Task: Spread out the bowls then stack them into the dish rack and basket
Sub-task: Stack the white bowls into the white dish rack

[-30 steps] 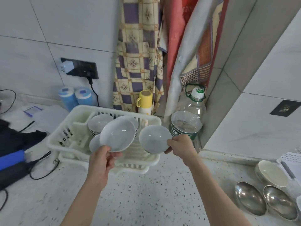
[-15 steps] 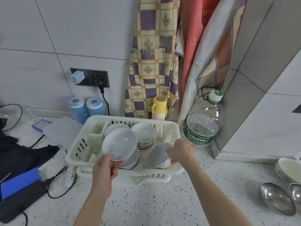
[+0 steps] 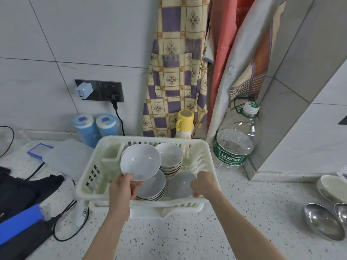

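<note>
A cream plastic dish rack (image 3: 88, 177) stands on the speckled counter. Inside it are a front stack of white bowls (image 3: 152, 192) and a back stack of white bowls (image 3: 170, 156). My left hand (image 3: 122, 192) grips the near rim of a white bowl (image 3: 140, 162), tilted above the front stack. My right hand (image 3: 203, 183) holds another white bowl (image 3: 180, 184) by its rim, low inside the rack's front right part, beside the front stack. Whether this bowl rests on the rack floor is hidden.
Behind the rack stand a yellow-capped flask (image 3: 185, 122), two blue canisters (image 3: 95, 128) and a large water bottle (image 3: 234, 145). Aprons hang on the wall. Cables and dark gear lie at left. A cream bowl (image 3: 330, 188) and metal bowls (image 3: 321, 222) sit at right.
My right hand has lowered its bowl from above the rack's front edge down into the rack. My left hand's bowl stays above the front stack. The view has moved closer.
</note>
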`<move>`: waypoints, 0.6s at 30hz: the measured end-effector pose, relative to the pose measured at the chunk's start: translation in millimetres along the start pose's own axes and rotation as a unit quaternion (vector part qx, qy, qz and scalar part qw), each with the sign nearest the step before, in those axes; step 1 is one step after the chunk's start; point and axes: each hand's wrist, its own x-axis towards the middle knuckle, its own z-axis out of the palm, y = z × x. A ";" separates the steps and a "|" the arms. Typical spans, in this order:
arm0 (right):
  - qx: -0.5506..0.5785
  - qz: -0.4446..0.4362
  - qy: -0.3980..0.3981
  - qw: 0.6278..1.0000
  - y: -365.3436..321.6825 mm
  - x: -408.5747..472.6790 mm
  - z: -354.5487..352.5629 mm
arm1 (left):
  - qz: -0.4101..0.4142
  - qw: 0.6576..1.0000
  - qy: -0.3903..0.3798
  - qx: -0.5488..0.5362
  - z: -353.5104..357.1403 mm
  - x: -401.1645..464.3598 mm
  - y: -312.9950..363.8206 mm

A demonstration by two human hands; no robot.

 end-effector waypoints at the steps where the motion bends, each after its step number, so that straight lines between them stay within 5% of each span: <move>1: -0.003 0.002 -0.003 1.000 0.4 0.1 1.7 | 0.001 1.000 -0.004 0.000 0.2 1.0 0.2; 8: -0.094 -0.011 -0.011 0.995 0.2 -1.0 4.1 | -0.005 1.000 -0.009 -0.010 3.7 3.2 -1.2; 14: -0.224 -0.034 0.060 0.972 -0.9 -4.4 -1.3 | -0.005 1.000 -0.018 -0.004 2.9 4.4 -1.6; 18: -0.198 -0.039 0.004 0.979 5.2 -3.7 -7.9 | -0.009 1.000 -0.017 -0.008 3.1 5.4 -2.6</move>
